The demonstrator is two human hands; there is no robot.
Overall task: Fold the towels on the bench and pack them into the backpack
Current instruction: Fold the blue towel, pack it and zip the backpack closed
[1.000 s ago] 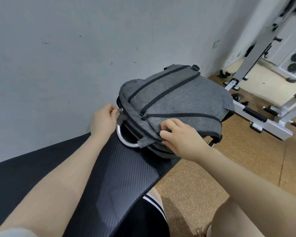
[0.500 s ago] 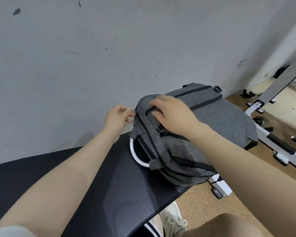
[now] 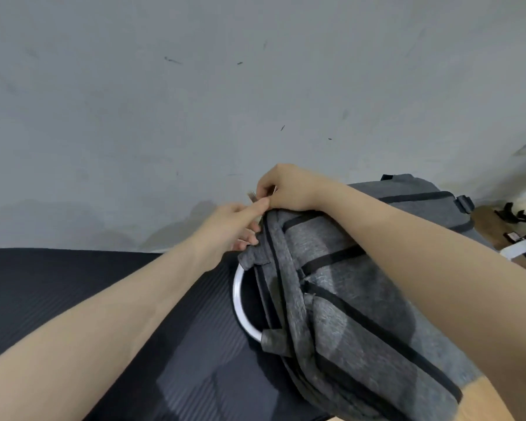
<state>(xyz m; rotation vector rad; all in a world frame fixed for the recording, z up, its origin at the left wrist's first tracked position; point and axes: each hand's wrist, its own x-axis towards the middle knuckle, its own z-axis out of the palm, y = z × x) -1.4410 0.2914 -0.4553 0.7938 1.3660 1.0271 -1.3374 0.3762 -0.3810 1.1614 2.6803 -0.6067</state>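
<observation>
A grey backpack [image 3: 356,302] with black zip lines lies on its side at the end of the black padded bench [image 3: 110,287]. A silver metal handle [image 3: 240,311] curves out of its top edge. My left hand [image 3: 234,226] and my right hand [image 3: 289,189] meet at the bag's upper left corner. Both pinch small metal zipper pulls [image 3: 252,195] there, fingertips nearly touching. My right forearm crosses over the bag. No towel is visible; the bag's inside is hidden.
A grey wall [image 3: 225,86] rises right behind the bench. At the far right, brown floor with black and white gym equipment parts [image 3: 523,238] shows past the bag.
My right hand has moved from the bag's top face left to the corner, joining my left hand at the zipper pulls. The view has tilted up toward the wall.
</observation>
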